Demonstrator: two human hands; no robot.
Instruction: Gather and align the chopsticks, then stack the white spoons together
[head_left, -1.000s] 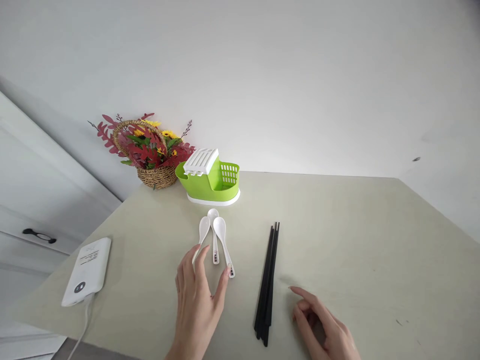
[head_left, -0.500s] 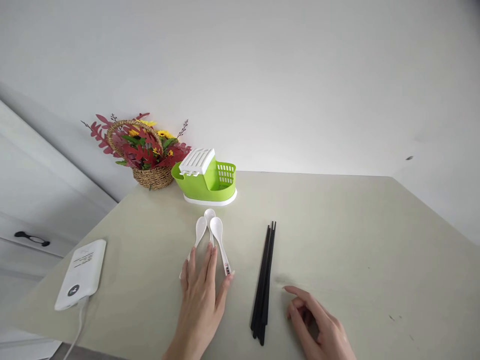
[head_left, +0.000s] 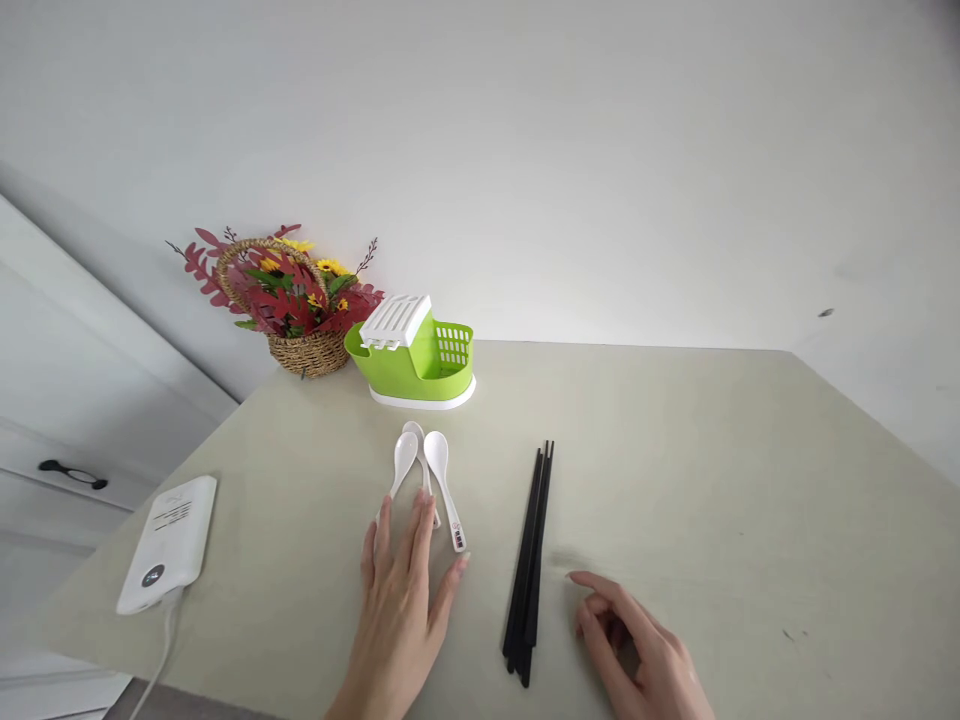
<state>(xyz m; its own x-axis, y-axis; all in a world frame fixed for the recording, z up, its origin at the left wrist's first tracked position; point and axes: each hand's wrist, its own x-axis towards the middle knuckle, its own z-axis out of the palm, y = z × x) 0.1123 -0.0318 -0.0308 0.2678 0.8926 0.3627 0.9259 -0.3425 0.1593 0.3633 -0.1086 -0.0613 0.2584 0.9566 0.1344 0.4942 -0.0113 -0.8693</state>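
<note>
Fingertips of the left hand now lie flat over the handle ends of the three white spoons, where a second ago the hand was open just short of them; nothing is lifted or gripped yet, and the spoons remain on the table before the green cutlery holder. The right hand rests loosely curled and empty near the black chopsticks, hardly moved.
</note>
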